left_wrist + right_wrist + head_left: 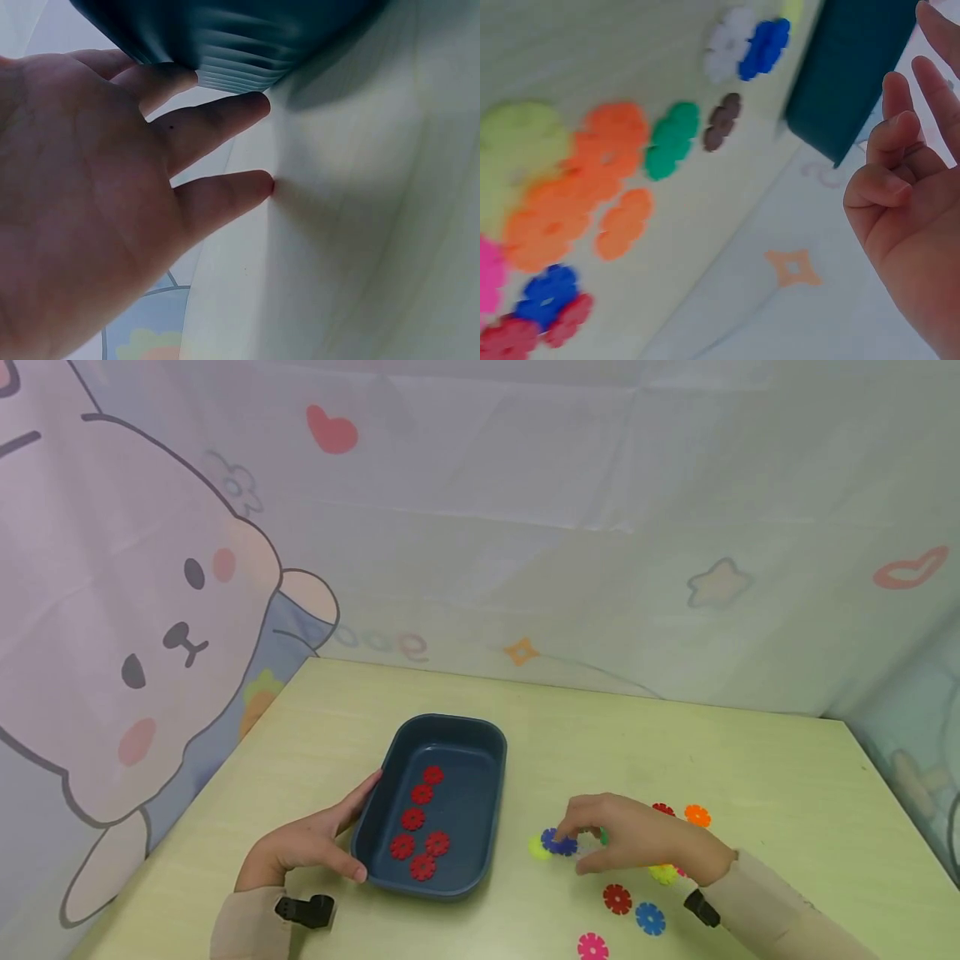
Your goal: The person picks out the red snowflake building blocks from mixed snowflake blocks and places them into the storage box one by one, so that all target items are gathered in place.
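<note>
Flower discs point(413, 818), plastic: six red, inside the dark blue tray point(467, 810); others, mixed colours, on the table point(600, 743) to its right. Left hand point(315, 842): fingers extended and spread, touching the tray's left side. Right hand point(633, 831): fingers partly bent, above the loose discs; no disc visible in its grasp.
</note>
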`<state>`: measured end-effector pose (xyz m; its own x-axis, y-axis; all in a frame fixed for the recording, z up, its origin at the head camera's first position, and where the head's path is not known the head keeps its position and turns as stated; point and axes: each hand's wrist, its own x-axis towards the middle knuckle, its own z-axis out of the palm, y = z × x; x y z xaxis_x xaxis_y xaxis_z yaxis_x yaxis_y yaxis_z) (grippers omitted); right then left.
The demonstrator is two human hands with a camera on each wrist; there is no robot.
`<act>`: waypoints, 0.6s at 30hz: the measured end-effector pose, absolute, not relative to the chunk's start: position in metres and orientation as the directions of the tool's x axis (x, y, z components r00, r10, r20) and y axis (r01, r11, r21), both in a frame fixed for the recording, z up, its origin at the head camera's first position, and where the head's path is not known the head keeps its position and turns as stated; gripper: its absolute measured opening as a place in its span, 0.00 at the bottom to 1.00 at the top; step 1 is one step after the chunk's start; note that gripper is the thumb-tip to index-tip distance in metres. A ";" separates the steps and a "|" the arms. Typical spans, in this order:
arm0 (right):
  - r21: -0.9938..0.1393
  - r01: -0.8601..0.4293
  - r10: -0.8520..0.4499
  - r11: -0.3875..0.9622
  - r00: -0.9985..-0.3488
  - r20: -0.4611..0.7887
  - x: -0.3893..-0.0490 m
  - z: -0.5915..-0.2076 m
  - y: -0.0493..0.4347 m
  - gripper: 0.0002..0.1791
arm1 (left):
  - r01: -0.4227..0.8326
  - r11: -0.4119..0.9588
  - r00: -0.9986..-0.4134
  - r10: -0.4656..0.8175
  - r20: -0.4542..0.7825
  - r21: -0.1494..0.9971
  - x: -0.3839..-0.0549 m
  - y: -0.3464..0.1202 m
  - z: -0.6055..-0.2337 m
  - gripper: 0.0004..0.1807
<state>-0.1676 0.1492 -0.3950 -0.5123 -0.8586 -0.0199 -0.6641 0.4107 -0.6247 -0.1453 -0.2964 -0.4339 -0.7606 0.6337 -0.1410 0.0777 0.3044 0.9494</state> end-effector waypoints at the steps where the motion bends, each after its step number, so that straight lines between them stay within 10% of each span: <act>1: -0.622 -0.646 -0.842 0.442 -0.539 -0.038 -0.164 -0.397 0.154 0.16 | 0.076 0.305 -0.761 0.633 -0.142 0.949 -0.145 -0.296 -0.434 0.70; 18: -0.561 -0.508 -0.689 0.653 -0.706 -0.163 -0.137 -0.428 0.193 0.20 | 0.058 0.283 -0.754 0.641 -0.143 0.957 -0.146 -0.296 -0.434 0.70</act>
